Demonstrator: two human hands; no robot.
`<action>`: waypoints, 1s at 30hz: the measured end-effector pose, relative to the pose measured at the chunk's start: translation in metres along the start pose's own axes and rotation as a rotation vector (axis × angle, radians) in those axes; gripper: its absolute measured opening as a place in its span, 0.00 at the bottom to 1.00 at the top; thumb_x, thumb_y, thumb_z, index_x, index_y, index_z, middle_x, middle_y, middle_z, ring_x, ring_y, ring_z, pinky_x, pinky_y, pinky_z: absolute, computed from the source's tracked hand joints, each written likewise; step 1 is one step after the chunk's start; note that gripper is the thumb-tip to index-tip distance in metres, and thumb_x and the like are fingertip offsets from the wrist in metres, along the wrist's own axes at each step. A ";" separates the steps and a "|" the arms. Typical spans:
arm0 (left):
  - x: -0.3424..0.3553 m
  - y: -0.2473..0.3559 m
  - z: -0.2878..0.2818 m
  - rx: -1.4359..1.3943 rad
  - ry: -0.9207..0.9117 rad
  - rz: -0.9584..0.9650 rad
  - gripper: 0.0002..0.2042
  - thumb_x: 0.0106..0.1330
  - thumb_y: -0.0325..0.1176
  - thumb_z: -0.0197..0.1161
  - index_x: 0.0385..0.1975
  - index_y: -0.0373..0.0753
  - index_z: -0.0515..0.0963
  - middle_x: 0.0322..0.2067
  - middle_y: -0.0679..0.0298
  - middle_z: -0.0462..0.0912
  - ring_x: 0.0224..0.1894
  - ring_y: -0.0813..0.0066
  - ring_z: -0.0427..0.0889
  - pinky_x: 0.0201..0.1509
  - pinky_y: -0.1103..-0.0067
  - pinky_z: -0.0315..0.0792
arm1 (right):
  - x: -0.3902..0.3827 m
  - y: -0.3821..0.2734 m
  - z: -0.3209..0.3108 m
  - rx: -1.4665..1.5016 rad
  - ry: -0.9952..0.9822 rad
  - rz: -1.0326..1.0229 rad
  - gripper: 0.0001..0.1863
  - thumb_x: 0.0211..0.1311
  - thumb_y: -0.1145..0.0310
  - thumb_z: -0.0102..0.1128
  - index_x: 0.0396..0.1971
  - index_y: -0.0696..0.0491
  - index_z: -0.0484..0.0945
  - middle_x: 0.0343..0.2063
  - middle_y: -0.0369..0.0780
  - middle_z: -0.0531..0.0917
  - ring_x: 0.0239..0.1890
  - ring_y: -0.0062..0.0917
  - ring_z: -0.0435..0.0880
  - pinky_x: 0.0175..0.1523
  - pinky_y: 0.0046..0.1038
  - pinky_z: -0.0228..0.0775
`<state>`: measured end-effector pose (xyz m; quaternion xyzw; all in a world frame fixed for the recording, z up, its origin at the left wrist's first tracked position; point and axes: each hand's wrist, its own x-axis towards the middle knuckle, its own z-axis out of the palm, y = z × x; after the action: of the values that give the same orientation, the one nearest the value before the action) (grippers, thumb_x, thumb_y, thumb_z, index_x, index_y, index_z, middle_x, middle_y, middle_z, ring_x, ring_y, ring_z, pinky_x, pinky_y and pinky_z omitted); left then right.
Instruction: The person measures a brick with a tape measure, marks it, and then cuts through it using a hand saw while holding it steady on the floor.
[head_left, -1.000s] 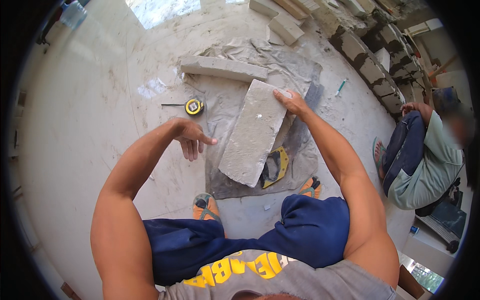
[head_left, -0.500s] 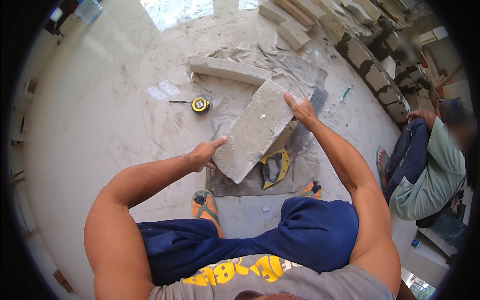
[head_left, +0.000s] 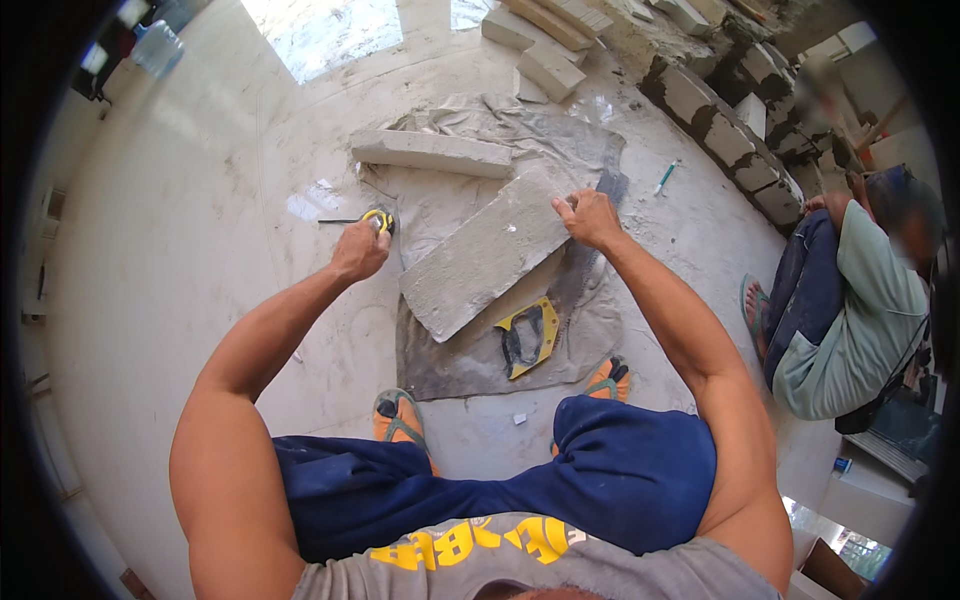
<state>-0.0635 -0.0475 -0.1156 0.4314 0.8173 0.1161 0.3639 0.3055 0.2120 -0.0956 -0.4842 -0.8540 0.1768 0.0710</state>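
Off the block now, my left hand curls round the tape measure — leaving only my half-curled right hand there, grip unclear.

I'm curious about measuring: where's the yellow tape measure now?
In the head view, the tape measure is left of centre, at the left hand, beside the grey cloth.

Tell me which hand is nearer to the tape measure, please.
Left. The left hand is at the tape measure, partly covering it; the right hand is farther right, at the edge of the block.
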 end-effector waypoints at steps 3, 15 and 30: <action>0.011 -0.007 -0.022 0.314 0.352 0.399 0.25 0.70 0.43 0.72 0.60 0.33 0.76 0.57 0.38 0.79 0.57 0.37 0.82 0.61 0.55 0.76 | -0.026 -0.046 -0.024 0.023 -0.097 -0.079 0.23 0.77 0.52 0.58 0.38 0.59 0.90 0.41 0.61 0.89 0.50 0.54 0.89 0.57 0.48 0.82; 0.074 0.019 -0.038 0.340 0.004 0.045 0.38 0.51 0.47 0.84 0.52 0.21 0.79 0.50 0.39 0.86 0.51 0.46 0.89 0.56 0.63 0.83 | -0.052 -0.083 -0.019 0.440 -0.263 -0.380 0.32 0.68 0.61 0.74 0.67 0.60 0.75 0.52 0.53 0.83 0.52 0.46 0.88 0.58 0.41 0.82; -0.032 0.230 -0.034 -1.204 -0.389 0.489 0.13 0.83 0.40 0.63 0.51 0.36 0.76 0.46 0.59 0.85 0.41 0.70 0.89 0.48 0.67 0.88 | -0.026 -0.111 -0.076 0.663 -0.143 -0.470 0.56 0.66 0.38 0.73 0.75 0.68 0.60 0.64 0.62 0.74 0.69 0.56 0.76 0.75 0.46 0.68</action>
<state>0.0678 0.0695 0.0401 0.3391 0.4084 0.5503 0.6445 0.2520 0.1551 0.0174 -0.2132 -0.8408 0.4548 0.2020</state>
